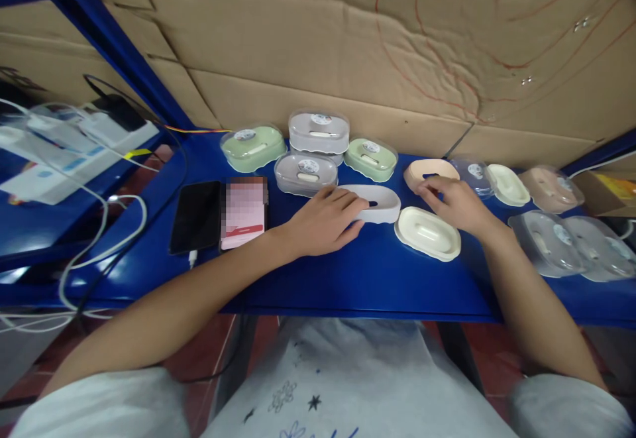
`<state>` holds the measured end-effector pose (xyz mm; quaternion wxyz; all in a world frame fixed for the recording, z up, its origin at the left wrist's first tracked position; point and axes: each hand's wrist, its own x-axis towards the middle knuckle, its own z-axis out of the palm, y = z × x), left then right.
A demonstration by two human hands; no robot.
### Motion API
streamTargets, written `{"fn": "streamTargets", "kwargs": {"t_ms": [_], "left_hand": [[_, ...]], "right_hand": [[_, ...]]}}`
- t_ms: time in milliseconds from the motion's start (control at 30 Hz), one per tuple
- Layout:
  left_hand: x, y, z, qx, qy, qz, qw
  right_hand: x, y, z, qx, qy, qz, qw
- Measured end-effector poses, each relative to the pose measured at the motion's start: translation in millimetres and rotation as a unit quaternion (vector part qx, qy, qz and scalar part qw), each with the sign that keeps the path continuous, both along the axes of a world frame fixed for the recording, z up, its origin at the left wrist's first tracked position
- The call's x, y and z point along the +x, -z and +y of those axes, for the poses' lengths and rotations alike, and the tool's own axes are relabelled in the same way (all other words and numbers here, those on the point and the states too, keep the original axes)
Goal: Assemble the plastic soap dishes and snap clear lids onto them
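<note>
My left hand [334,220] curls over the left end of a pale grey soap dish tray [390,205], which has a dark slot in its middle. Its fingers lie on the rim and the thumb is at the near side. My right hand [460,205] pinches the near right edge of a peach soap dish tray [422,171], partly covering it. Between the hands, close to me, lies a cream oval soap dish base [428,234] with a raised centre. A clear lid [474,176] with a round sticker is just beyond my right hand.
Lidded soap dishes in green [253,148], grey [318,133] and peach [552,189] stand around, with grey ones [546,244] at right. Two phones [195,218] lie at left, one on a white cable. A power strip [74,160] trails cables. Cardboard [298,40] walls the back.
</note>
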<state>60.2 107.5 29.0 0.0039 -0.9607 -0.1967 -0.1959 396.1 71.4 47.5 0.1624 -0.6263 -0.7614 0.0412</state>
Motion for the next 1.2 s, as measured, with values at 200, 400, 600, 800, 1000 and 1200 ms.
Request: {"fn": "streamTargets", "kwargs": {"t_ms": [200,400,600,800,1000,1200], "left_hand": [[1,1.1,-1,-0.004,0.007,0.033,0.999],[1,0.4,-1,0.017,0.01,0.045,0.999],[3,0.5,-4,0.038,0.031,0.042,0.998],[3,6.2,-2,0.027,0.089,0.043,0.995],[2,9.1,-2,0.01,0.128,0.012,0.992],[-2,1.5,-3,-0.008,0.109,0.058,0.992]], "right_hand": [[19,-3.9,-28,-0.176,-0.019,-0.019,0.984],[-14,3.6,-23,-0.148,-0.09,0.073,0.982],[-1,-12.1,-30,-0.145,-0.037,0.104,0.983],[8,-10.4,-36,-0.399,0.017,0.176,0.9],[-16,-9.9,-38,-0.345,-0.074,0.25,0.902],[-27,-14.1,-40,-0.178,-0.143,0.094,0.969]]}}
